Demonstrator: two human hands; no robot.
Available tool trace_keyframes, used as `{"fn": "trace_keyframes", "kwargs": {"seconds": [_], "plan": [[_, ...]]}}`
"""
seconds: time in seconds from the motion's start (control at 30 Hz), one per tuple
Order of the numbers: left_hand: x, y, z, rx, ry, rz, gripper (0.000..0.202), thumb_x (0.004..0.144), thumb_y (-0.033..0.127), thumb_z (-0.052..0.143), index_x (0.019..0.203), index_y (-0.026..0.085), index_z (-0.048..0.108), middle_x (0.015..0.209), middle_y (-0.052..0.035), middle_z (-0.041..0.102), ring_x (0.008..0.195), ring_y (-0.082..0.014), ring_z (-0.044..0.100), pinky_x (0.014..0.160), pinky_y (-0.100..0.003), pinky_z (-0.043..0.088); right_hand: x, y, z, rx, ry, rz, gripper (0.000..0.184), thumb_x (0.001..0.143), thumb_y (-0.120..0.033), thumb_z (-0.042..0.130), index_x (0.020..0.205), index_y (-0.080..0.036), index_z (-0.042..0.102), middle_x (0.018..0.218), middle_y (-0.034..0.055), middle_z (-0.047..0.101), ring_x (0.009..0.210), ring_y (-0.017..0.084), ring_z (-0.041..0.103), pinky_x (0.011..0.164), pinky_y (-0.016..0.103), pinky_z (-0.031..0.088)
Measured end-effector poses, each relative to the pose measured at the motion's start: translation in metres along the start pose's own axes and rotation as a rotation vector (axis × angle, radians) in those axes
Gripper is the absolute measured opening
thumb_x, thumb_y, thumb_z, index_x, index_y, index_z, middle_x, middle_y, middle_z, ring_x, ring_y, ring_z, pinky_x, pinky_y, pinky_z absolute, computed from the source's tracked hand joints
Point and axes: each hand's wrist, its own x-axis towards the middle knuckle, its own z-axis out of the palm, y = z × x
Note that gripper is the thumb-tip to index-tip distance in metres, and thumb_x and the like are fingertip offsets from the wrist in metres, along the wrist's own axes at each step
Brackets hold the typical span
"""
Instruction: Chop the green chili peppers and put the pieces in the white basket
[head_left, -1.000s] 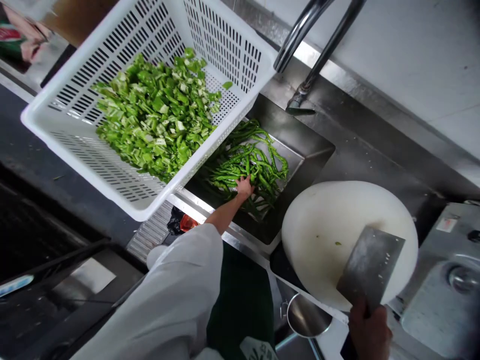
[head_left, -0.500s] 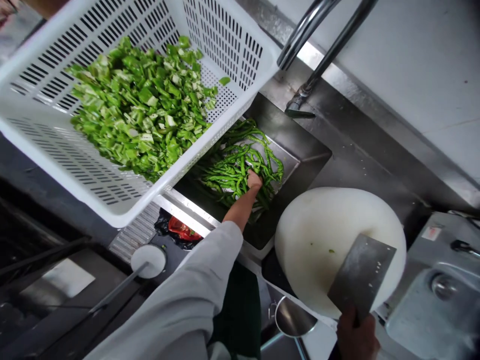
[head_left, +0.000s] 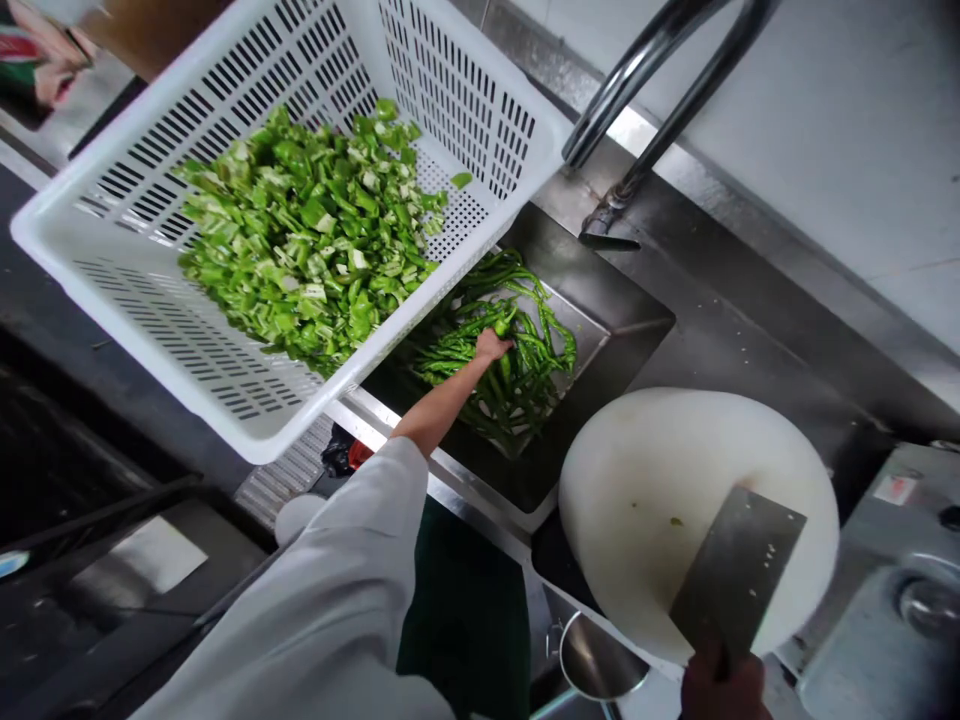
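Left hand: the left hand (head_left: pixel 491 346) reaches down into the steel sink (head_left: pixel 634 300), fingers curled onto a few whole green chili peppers (head_left: pixel 517 365) at the top of the pile; it looks closed around them, though the grip is small in view.
Right hand: the right hand (head_left: pixel 724 685), at 5 o'clock in the frame, is wrapped around the handle of a cleaver (head_left: pixel 739 570), whose flat blade rests low over the white round cutting board (head_left: pixel 660 480).
Peppers: the whole ones lie tangled in the sink basin, at 12 o'clock from the left hand and at 10 o'clock from the board.
Basket: a white slotted plastic basket (head_left: pixel 150 300) sits tilted over the sink's 9 o'clock edge, holding chopped green pepper pieces (head_left: pixel 315 240).
Board: nearly bare, only a few green flecks on it; it overhangs the counter just beside the sink.
Faucet: two dark spouts (head_left: pixel 652 110) stand at 1 o'clock above the basin.
Doing it well: in my judgement, a modest bunch with the stems lined up one way would lift free of the tangle more cleanly than a big fistful, and the cleaver is best kept flat and still on the board while the other arm stretches away.
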Motion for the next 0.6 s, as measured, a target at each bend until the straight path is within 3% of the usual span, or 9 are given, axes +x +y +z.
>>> {"fn": "trace_keyframes", "kwargs": {"seconds": [0.13,0.23,0.33,0.4,0.5,0.6], "plan": [[0.013,-0.001,0.019,0.075,0.025,-0.066,0.064,0.073,0.016,0.082,0.134,0.012,0.065,0.131,-0.0208,0.072,0.129,-0.0320,0.065,0.106,-0.037,0.050,0.003,0.000,0.005,0.011,0.042,-0.022,0.040,0.099,-0.055,0.043,0.110,-0.023,0.063,0.064,0.0104,0.065,0.066,0.036,0.067,0.055,0.039,0.045],[0.002,-0.013,0.039,0.094,0.070,-0.062,0.075,0.081,0.017,0.078,0.151,0.020,0.051,0.134,-0.0154,0.071,0.128,-0.0297,0.066,0.107,-0.038,0.050,-0.005,-0.010,0.002,-0.024,0.051,0.000,0.047,0.100,-0.054,0.037,0.116,-0.018,0.063,0.071,0.0160,0.069,0.070,0.039,0.069,0.057,0.040,0.045],[-0.016,-0.021,0.040,0.016,0.038,0.019,0.091,0.078,0.015,0.079,0.160,0.025,0.039,0.131,-0.0092,0.073,0.121,-0.0264,0.070,0.104,-0.035,0.051,-0.013,-0.019,-0.002,-0.041,0.058,0.024,0.054,0.101,-0.056,0.035,0.122,-0.015,0.063,0.077,0.0206,0.072,0.077,0.042,0.070,0.059,0.042,0.046],[-0.031,-0.021,0.032,-0.141,-0.033,0.042,0.093,0.073,0.012,0.082,0.157,0.022,0.044,0.127,-0.0072,0.075,0.114,-0.0238,0.072,0.100,-0.032,0.054,-0.015,-0.021,-0.004,-0.041,0.038,0.029,0.054,0.101,-0.056,0.036,0.122,-0.015,0.063,0.077,0.0205,0.072,0.076,0.042,0.070,0.058,0.042,0.046],[-0.055,-0.015,0.012,-0.465,-0.179,-0.008,0.064,0.071,0.017,0.086,0.131,0.013,0.065,0.110,-0.0085,0.078,0.095,-0.0220,0.075,0.087,-0.031,0.059,-0.017,-0.023,-0.003,-0.032,0.018,0.028,0.051,0.101,-0.053,0.036,0.123,-0.016,0.063,0.075,0.0189,0.071,0.073,0.041,0.070,0.058,0.041,0.047],[-0.083,-0.009,-0.015,-0.712,-0.293,-0.106,0.041,0.074,0.030,0.088,0.106,0.010,0.073,0.094,-0.0100,0.078,0.081,-0.0215,0.075,0.078,-0.033,0.062,-0.021,-0.027,-0.003,-0.018,0.052,0.014,0.049,0.102,-0.052,0.035,0.122,-0.018,0.063,0.073,0.0177,0.071,0.074,0.042,0.071,0.061,0.042,0.049]]}}
